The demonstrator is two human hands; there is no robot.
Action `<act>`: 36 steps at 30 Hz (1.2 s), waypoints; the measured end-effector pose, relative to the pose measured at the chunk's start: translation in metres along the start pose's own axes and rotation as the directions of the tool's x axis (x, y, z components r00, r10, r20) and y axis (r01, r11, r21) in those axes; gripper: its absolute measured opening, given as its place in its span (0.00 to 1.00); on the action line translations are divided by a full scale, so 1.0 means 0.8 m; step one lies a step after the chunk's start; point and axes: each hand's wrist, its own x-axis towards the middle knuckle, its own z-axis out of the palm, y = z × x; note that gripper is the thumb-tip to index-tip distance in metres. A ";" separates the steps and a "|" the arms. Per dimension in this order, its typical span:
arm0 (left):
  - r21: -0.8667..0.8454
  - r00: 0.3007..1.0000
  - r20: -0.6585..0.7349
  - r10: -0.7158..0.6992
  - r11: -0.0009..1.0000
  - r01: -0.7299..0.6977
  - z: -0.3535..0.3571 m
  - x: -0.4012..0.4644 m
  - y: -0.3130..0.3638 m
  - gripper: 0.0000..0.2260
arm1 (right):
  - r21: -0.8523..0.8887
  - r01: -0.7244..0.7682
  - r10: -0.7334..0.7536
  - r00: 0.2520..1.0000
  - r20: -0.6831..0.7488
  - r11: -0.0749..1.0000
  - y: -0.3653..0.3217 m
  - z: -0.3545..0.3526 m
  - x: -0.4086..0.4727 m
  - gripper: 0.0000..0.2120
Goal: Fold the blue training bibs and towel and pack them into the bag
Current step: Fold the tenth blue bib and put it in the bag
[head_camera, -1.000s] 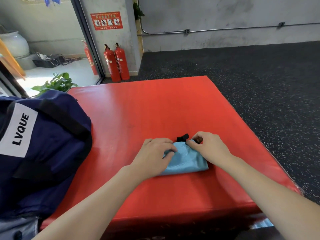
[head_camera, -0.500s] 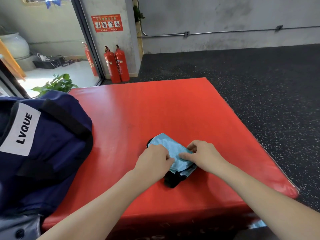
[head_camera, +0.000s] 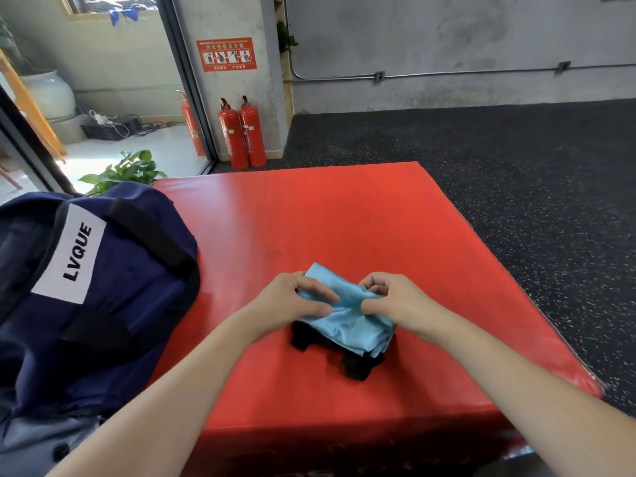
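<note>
A folded light blue bib (head_camera: 347,321) with black trim lies near the front of the red mat (head_camera: 327,228). My left hand (head_camera: 292,301) grips its left side, fingers pressed on the top fold. My right hand (head_camera: 395,301) pinches its right side. Black trim sticks out under the bundle at the front. The navy bag (head_camera: 96,287) with a white LVQUE label stands at the mat's left edge, to the left of my left arm. I see no towel.
Dark speckled rubber floor (head_camera: 516,201) surrounds the mat on the right and behind. Two red fire extinguishers (head_camera: 242,132) stand at the back wall by a glass door. A green plant (head_camera: 124,170) sits behind the bag.
The bib bundle has been turned and folded over, so its black trim now lies at the front instead of the back. Both hands shifted their hold on it.
</note>
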 end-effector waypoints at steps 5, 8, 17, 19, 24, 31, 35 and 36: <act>-0.041 0.999 -0.038 -0.023 0.999 0.022 -0.004 -0.015 -0.004 0.07 | 0.099 0.030 -0.036 0.997 0.065 0.995 -0.007 0.001 -0.011 0.10; -0.059 0.991 -0.131 0.006 0.998 -0.014 -0.012 -0.028 -0.002 0.06 | 0.112 -0.030 0.015 0.991 0.131 0.993 -0.014 0.008 -0.020 0.16; -0.051 0.848 -0.517 0.117 0.985 -0.167 -0.053 -0.099 0.006 0.08 | 0.498 0.170 -0.101 0.982 -0.161 0.851 -0.074 0.068 -0.043 0.18; -0.016 0.818 -0.560 0.132 0.985 -0.170 -0.065 -0.120 0.005 0.10 | 0.501 0.231 -0.092 0.953 -0.287 0.834 -0.096 0.091 -0.049 0.17; -0.025 0.738 -0.666 0.108 0.986 -0.167 -0.096 -0.189 -0.007 0.15 | 0.194 0.424 -0.297 0.833 -0.467 0.885 -0.142 0.153 -0.055 0.14; -0.041 0.483 -0.874 0.058 0.981 -0.192 -0.172 -0.287 -0.038 0.16 | 0.136 0.578 -0.544 0.810 -0.221 0.805 -0.245 0.265 -0.044 0.10; 0.044 0.418 -0.907 0.045 0.999 -0.013 -0.236 -0.324 -0.065 0.15 | 0.150 0.545 -0.541 0.838 -0.070 0.825 -0.303 0.333 -0.019 0.09; 0.058 0.411 -0.911 0.040 0.998 0.031 -0.251 -0.332 -0.071 0.15 | 0.144 0.531 -0.534 0.845 -0.021 0.835 -0.314 0.349 -0.011 0.08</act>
